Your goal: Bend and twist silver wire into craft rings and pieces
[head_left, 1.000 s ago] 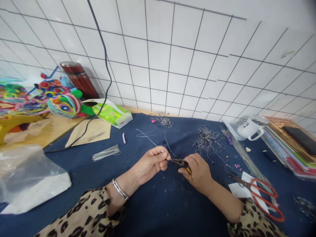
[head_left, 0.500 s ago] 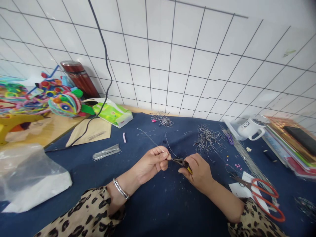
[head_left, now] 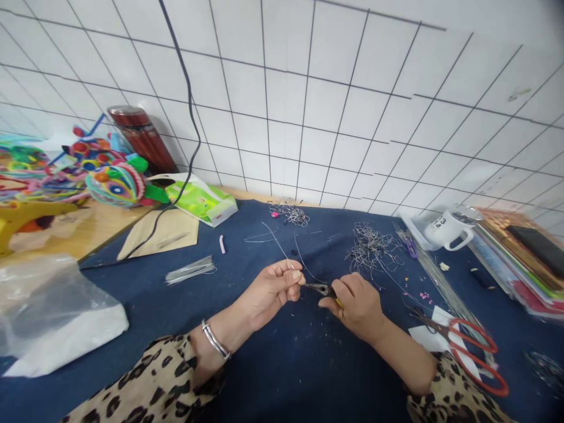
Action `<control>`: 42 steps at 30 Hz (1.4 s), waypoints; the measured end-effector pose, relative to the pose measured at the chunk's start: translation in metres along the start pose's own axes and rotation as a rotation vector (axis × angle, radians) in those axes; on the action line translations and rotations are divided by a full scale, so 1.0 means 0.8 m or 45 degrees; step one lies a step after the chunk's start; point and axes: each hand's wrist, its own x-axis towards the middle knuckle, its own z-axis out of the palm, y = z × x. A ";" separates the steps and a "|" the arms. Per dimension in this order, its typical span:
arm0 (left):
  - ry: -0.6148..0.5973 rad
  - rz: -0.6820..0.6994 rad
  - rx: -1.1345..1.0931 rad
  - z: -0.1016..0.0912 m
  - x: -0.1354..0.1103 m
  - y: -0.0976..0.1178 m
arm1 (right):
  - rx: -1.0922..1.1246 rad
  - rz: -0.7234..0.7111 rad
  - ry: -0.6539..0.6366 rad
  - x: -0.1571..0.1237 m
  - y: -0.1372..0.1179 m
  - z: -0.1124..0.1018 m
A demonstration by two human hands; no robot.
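Between thumb and fingers, my left hand (head_left: 277,286) pinches a thin metal wire (head_left: 277,239), whose free end sticks up and away from me. My right hand (head_left: 356,305) is wrapped round a pair of pliers (head_left: 324,289) with yellow on the handles. The pliers' narrow tip meets my left fingertips; what the jaws grip there is hidden by the fingers. Another thin wire curves up just beyond the pliers. Past my hands lie a tangle of wire (head_left: 372,247) and a smaller tangle (head_left: 295,215). A bundle of straight wires (head_left: 191,270) lies left of my left hand.
Red-handled scissors (head_left: 473,341) lie by my right forearm. At the right stand a white mug (head_left: 449,228) and a stack of books (head_left: 520,264). Leftward are a plastic bag (head_left: 66,311), a green packet (head_left: 202,200), a red flask (head_left: 143,138) and a black cable (head_left: 190,100).
The free end of the wire in my left hand has swung to the right and stands steeper. Both hands keep nearly the same place, with the pliers' tip still at my left fingertips.
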 end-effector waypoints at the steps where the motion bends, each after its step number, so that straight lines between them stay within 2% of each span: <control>1: -0.002 -0.001 0.019 -0.001 0.000 0.000 | -0.015 -0.014 -0.009 0.001 0.001 -0.001; 7: -0.005 0.017 0.201 -0.006 0.002 0.005 | -0.038 -0.053 -0.081 0.003 0.004 -0.005; 14: -0.016 0.145 0.488 -0.011 0.005 0.015 | 0.017 -0.097 -0.226 0.006 0.009 -0.008; 18: -0.026 0.138 0.625 -0.014 0.006 0.019 | 0.037 -0.116 -0.274 0.009 0.012 -0.009; 35: -0.342 0.098 1.022 -0.012 0.000 0.021 | 0.118 -0.311 -0.476 0.023 0.016 -0.024; 42: -0.362 0.286 1.461 -0.002 -0.006 0.019 | 0.190 -0.288 -0.658 0.031 0.014 -0.037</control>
